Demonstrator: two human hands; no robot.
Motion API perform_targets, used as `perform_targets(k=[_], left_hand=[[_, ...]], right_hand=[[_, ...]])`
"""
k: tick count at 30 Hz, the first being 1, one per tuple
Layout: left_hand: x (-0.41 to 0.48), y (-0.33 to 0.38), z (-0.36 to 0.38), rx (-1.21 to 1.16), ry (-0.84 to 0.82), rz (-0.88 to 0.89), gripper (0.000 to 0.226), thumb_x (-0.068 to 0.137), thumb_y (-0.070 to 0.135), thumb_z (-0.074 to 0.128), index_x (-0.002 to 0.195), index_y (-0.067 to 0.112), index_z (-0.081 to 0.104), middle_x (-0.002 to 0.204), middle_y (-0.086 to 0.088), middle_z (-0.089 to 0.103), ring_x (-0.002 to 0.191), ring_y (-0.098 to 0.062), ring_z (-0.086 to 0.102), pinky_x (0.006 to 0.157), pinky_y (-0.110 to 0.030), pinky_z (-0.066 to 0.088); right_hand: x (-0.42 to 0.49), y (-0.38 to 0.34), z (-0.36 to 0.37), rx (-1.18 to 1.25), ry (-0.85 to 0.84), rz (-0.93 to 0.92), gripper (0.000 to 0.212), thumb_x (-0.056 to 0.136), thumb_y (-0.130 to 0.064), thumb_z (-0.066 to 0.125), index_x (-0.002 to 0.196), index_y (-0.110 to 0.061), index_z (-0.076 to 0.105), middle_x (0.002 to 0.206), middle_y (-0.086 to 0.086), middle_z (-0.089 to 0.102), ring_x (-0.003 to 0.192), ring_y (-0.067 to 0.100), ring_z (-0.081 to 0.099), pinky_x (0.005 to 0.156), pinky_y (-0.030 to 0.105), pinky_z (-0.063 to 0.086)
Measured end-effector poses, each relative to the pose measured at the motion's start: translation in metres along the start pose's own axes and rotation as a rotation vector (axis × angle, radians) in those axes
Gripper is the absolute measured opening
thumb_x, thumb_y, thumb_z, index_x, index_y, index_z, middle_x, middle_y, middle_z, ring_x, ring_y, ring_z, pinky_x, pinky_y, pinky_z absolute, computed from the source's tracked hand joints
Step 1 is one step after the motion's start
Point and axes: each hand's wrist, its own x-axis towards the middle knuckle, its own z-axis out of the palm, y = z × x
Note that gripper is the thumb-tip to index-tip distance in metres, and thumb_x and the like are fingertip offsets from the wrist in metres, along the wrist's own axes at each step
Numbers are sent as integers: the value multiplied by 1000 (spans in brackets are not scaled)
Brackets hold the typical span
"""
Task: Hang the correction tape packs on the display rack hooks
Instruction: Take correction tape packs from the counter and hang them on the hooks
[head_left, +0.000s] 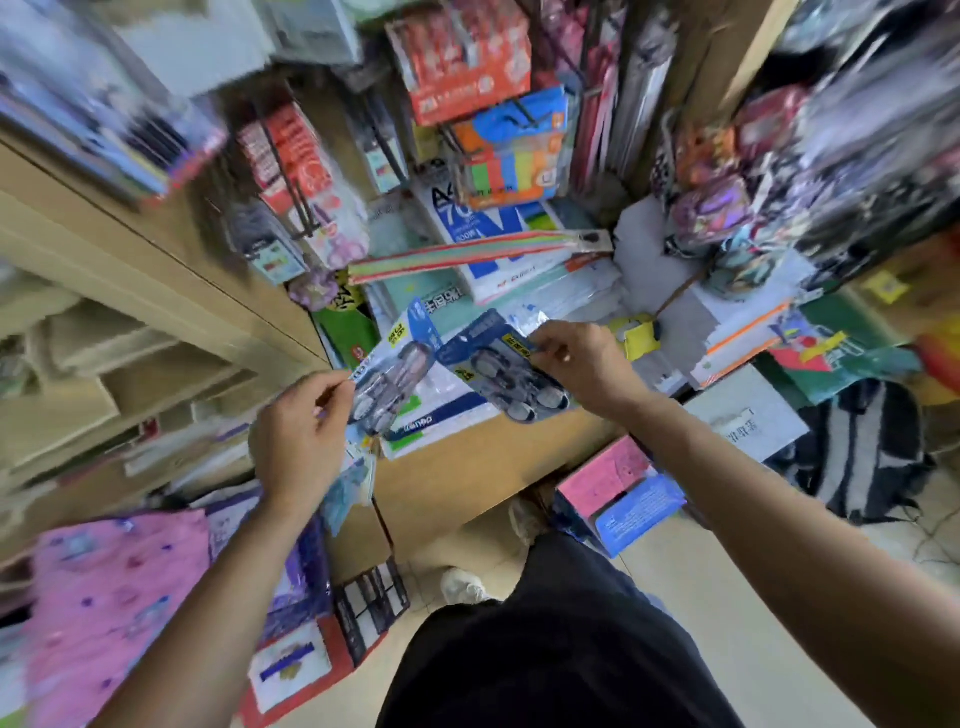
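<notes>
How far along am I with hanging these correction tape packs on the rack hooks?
Done: nothing I can see; no such pack shows on the black wire display rack, though blur hides much. In hand: the left hand pinches a clear blister pack with a light blue card, the right hand a second pack with a dark blue card, both below the rack. Left: hang both on hooks.

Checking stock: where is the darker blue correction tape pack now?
Head view, near centre: the darker blue pack hangs pinched in the right hand, just right of the lighter pack in the left hand.
</notes>
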Motion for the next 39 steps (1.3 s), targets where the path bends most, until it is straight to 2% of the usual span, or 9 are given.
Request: perform_targets(k=[7,12,15,19,21,24,29,34,39], left_hand=[[33,29,-96,-161,189,74,32,95,44,56,105,20,75,90,5,73,79,-17,67,75,-40,56],[51,57,-169,-212,392,197,19,98,24,64,109,14,75,89,12,70,74,12,59,71,-13,47],[66,66,-207,-247,508,233,20,97,24,63,108,12,75,86,15,71,72,12,58,71,-10,45],[83,85,-251,-353,593,265,12,98,21,63,105,19,73,83,34,69,74,10,61,71,-19,53],[92,93,-269,-391,629,303,10,99,13,63,105,15,71,80,40,66,71,15,60,68,-7,46],[109,101,-297,-445,696,370,10,98,13,63,105,15,70,82,38,68,76,16,60,73,-9,46],[142,125,-337,-590,763,411,22,96,8,63,93,29,69,77,34,69,74,15,58,73,-9,45],[173,148,-379,-688,810,455,15,93,19,64,89,32,72,76,20,71,74,-6,60,73,-31,51],[200,178,-415,-759,884,482,9,94,13,65,95,19,72,72,25,69,73,6,58,74,-17,48]], right_hand=[[37,-97,-54,58,191,-227,12,91,-8,69,101,-3,71,85,2,67,76,18,61,70,26,48],[58,-171,-82,234,302,-350,14,90,-8,68,89,-23,66,74,4,66,61,-1,56,58,16,41],[71,-209,-97,386,322,-404,15,90,-11,68,85,-25,66,71,0,66,64,6,53,61,25,43],[79,-255,-116,501,351,-497,27,91,-7,67,80,-31,65,65,-16,63,62,2,53,61,19,41],[82,-276,-126,565,361,-529,24,90,-10,67,80,-31,68,70,-13,65,66,5,55,64,21,43],[88,-307,-142,636,381,-582,17,88,-14,67,81,-30,71,79,4,66,73,14,56,68,28,44],[98,-359,-175,673,440,-652,20,93,-4,65,85,-23,67,82,12,63,73,15,55,66,22,44],[106,-403,-210,687,545,-738,18,91,-9,67,85,-26,70,82,9,66,74,16,56,67,28,45],[120,-441,-249,673,668,-770,18,93,-10,66,84,-26,66,77,5,63,70,12,55,66,26,44]])
